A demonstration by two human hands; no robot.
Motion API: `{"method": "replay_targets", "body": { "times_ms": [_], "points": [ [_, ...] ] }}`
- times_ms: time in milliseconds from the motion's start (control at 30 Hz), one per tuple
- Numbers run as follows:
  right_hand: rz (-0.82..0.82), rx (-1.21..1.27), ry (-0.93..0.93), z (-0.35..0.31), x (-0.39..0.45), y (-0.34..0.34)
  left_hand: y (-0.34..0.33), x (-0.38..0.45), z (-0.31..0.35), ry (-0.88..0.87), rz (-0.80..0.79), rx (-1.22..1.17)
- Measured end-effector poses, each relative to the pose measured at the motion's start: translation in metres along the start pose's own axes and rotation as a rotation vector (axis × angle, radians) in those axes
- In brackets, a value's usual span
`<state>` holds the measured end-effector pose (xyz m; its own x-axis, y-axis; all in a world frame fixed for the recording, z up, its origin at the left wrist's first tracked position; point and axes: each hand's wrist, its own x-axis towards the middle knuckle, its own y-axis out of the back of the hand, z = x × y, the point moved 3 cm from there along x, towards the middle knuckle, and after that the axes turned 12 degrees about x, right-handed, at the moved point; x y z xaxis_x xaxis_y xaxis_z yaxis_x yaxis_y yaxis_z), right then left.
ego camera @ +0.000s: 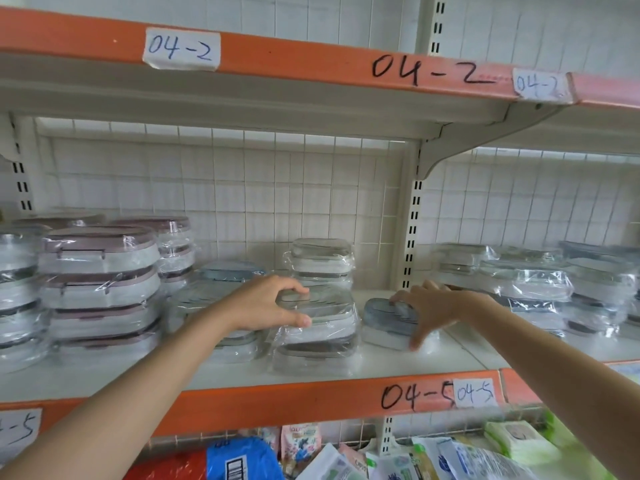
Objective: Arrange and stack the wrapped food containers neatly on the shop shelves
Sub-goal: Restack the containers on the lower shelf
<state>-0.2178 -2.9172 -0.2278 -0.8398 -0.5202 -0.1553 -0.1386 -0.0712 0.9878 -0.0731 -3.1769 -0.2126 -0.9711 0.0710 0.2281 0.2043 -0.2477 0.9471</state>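
Both hands reach onto the shelf (346, 374) marked 04-5. The left hand (273, 303) curls over the grey box (322, 315) that tops a short wrapped stack at the shelf's middle, fingers on the lid's far edge and thumb on its near side, so it grips that box. The right hand (433, 306) sits at 3 o'clock from it, fingers spread over the blue box (384, 318) and thumb down its near right corner; it holds this box, which rests on the shelf just beside the grey stack, apart from it by a thin gap. At 12 o'clock behind the grey box stands another stack (322, 261) of wrapped boxes near the wire back. At 9 o'clock a blue-lidded stack (228, 271) is partly hidden by the left forearm, and further left rises a tall pile of pink-lidded boxes (100, 282). At 3 o'clock, past the slotted upright (412, 237), more wrapped boxes (533, 285) crowd the next bay. At 6 o'clock, below the orange edge, lie packets (381, 459) on the lower shelf.
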Motion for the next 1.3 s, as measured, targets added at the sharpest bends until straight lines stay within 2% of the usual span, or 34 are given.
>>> {"method": "replay_targets", "body": {
  "times_ms": [200, 433, 600, 700, 833, 1067, 1300],
  "points": [
    [0.142, 0.210, -0.021, -0.003, -0.008, -0.011, 0.023, -0.011, 0.003, 0.016, 0.140, -0.273],
    [0.399, 0.471, -0.062, -0.013, -0.021, 0.029, 0.077, -0.041, -0.032, 0.124, 0.213, -0.215],
    [0.506, 0.641, 0.049, -0.041, -0.027, 0.052, 0.087, -0.070, -0.064, 0.230, 0.180, -0.050],
    [0.500, 0.749, 0.151, -0.065, -0.025, 0.054, 0.077, -0.078, -0.068, 0.236, 0.084, 0.108],
    [0.472, 0.723, 0.290, -0.109, -0.011, 0.056, 0.078, -0.084, -0.070, 0.183, 0.070, 0.252],
    [0.575, 0.504, 0.393, -0.177, 0.041, 0.088, 0.084, -0.100, -0.087, 0.050, 0.068, 0.298],
    [0.333, 0.476, 0.471, -0.227, 0.102, 0.098, 0.087, -0.114, -0.099, -0.006, 0.023, 0.211]
  ]
}}
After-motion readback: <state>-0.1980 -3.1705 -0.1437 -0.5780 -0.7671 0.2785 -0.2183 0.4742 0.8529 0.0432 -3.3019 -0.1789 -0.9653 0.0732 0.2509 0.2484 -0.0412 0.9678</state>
